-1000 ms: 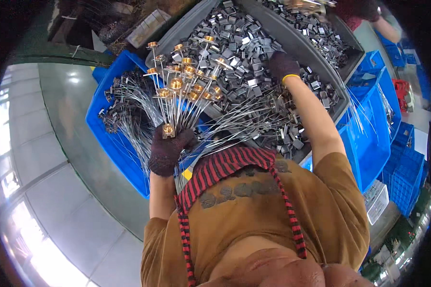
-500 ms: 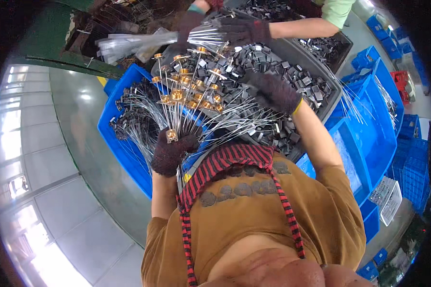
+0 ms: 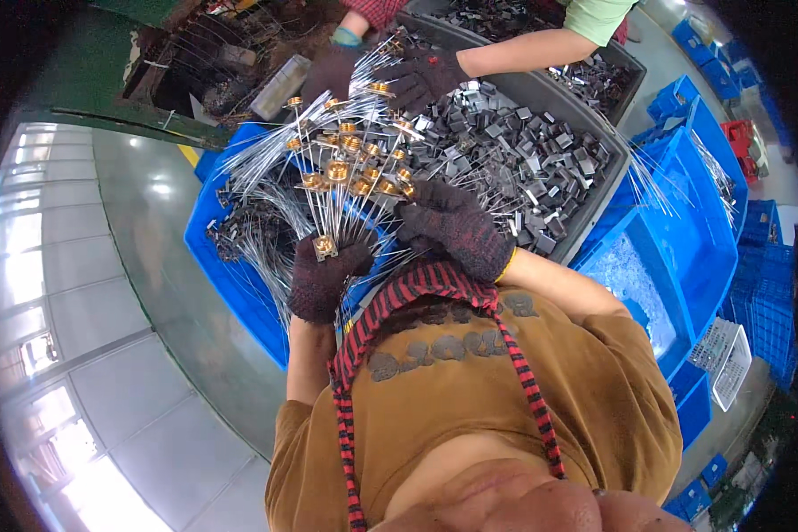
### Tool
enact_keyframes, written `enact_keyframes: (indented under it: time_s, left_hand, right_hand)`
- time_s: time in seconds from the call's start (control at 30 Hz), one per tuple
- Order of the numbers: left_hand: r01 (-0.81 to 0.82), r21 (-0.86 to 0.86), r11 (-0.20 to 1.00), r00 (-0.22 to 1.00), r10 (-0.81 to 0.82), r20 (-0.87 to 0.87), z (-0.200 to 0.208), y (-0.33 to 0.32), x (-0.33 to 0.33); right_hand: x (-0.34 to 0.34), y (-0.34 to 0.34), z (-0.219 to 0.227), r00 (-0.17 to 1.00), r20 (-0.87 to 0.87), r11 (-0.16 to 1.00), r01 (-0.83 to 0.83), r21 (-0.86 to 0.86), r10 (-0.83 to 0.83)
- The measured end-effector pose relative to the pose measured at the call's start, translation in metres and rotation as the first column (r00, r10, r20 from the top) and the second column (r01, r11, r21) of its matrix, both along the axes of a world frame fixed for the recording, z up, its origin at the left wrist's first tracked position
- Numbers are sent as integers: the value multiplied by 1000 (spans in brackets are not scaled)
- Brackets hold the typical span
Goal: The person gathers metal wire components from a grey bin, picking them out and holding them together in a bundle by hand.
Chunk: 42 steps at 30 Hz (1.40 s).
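My left hand (image 3: 328,277), in a dark knitted glove, is closed around a bunch of thin metal rods tipped with gold ringed pieces (image 3: 338,170). The rods fan out upward from the fist, and one gold-topped piece (image 3: 324,246) sits right at the fingers. My right hand (image 3: 459,229), gloved too, is at the right side of this bunch with its fingers bent together. Whatever its fingertips pinch is hidden. Loose thin rods lie under and beside it. Beneath my left hand is a blue bin (image 3: 230,297) holding more rods with dark ends.
A grey tub (image 3: 614,177) heaped with small dark blocks (image 3: 541,160) stands ahead. Across it, a co-worker's gloved hands (image 3: 427,78) hold a bundle of silvery rods (image 3: 266,151). Blue bins (image 3: 714,266) and a white basket (image 3: 723,363) stand at the right.
My right hand has come from over the dark blocks left and down to the gold-tipped bunch. The co-worker's rod bundle has swung down toward the blue bin. My left hand keeps its grip.
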<state>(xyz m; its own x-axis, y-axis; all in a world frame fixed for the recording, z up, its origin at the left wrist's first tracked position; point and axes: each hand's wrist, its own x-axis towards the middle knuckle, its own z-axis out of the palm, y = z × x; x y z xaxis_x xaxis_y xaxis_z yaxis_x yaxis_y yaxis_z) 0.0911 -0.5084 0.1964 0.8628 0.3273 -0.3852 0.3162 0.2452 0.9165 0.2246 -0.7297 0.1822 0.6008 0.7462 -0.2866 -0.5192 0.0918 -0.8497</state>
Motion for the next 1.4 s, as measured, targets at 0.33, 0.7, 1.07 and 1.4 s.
enact_keyframes:
  time_s: [0.33,0.7,1.07,1.4]
  left_hand:
    - [38,48,998,999,-37,-22,1,-4,4]
    - [-19,82,996,990,31,-139,6,-24,13]
    - [139,246,959,973,-86,-216,12,-28,37]
    - [161,155,975,967,-125,-221,-6,-15,37]
  right_hand:
    - [-2,13,-11,989,-94,960,135,245,-115]
    - [8,-10,14,990,-117,997,77,-25,-80]
    - [11,-6,-4,978,101,977,190,-98,-180]
    - [11,-11,-59,929,313,981,189,50,-195]
